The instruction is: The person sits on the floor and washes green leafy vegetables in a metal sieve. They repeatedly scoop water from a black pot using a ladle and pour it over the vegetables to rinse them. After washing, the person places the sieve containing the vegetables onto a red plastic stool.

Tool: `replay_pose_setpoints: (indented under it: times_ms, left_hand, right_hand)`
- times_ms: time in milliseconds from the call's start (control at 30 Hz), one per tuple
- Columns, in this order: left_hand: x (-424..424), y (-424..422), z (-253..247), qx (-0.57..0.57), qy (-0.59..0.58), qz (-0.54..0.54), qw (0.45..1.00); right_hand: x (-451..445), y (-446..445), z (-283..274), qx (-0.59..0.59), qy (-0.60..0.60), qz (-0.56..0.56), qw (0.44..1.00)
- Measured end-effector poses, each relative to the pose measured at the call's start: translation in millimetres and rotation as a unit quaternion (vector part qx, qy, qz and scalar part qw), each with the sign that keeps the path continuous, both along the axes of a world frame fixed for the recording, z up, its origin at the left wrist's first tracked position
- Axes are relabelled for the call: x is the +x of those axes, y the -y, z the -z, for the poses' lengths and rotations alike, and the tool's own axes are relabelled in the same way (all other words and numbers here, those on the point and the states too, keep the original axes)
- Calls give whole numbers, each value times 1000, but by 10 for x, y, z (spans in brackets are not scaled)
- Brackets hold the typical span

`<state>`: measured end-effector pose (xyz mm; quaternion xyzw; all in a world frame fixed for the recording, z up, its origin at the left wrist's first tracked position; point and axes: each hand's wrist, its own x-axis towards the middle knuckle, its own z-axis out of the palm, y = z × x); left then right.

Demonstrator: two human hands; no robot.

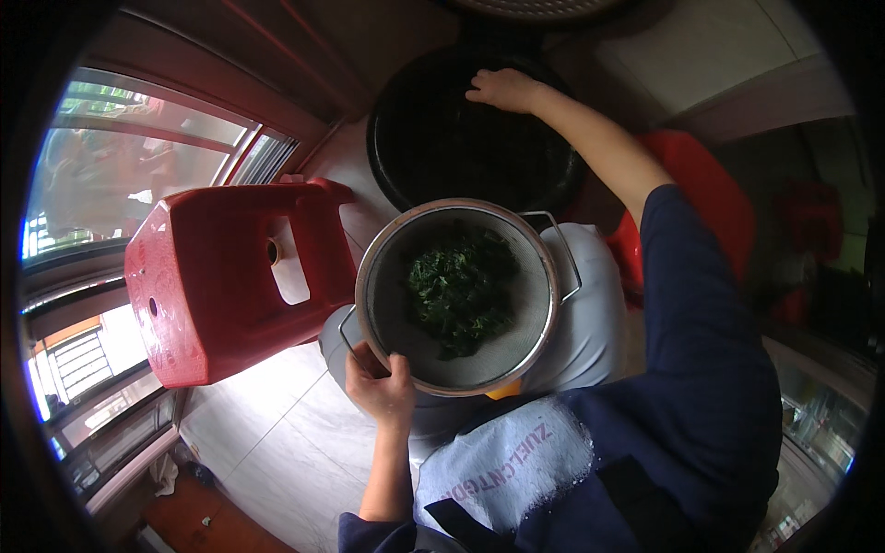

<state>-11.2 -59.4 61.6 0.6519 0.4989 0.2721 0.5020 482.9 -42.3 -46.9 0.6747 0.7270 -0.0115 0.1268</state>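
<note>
A round metal mesh strainer [387, 290] rests over my lap, with a heap of wet dark green leaves [460, 290] in its middle. My left hand [380, 387] grips its rim by the left wire handle, thumb on top of the edge. The right wire handle [568, 256] juts out over my right knee. Beyond the strainer stands a large black basin [477, 159], its inside too dark to make out. Over the far part of that basin hovers my right hand [505, 90], fingers curled downward; whether anything is between them is hidden.
A red plastic stool [242, 276] stands close on my left, by a sliding window [152, 131]. Another red plastic seat [698, 200] is behind my right arm. A perforated round vessel [525, 7] shows at the top edge. Pale tiles [276, 422] cover the floor.
</note>
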Motion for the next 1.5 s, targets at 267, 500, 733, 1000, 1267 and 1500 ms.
replay_pose_setpoints:
  times_ms: [267,500,733,1000,1267,1500]
  left_hand:
    - [26,-14,-1,9,2,4,1000]
    - [-12,12,-101,9,-15,8,1000]
    - [-2,-10,-49,18,0,6,1000]
    - [31,-46,63,8,-7,10,1000]
    - [12,-32,23,15,-17,7,1000]
    - [14,-35,-5,32,-44,-1,998]
  right_hand:
    - [99,328,-183,-12,68,27,997]
    - [-2,489,-462,-165,78,68,981]
    - [42,642,-323,-198,-61,200,958]
    - [5,686,259,-260,-260,287,884]
    - [-530,571,548,-238,-424,468,738]
    - [-850,276,820,-80,-563,565,598]
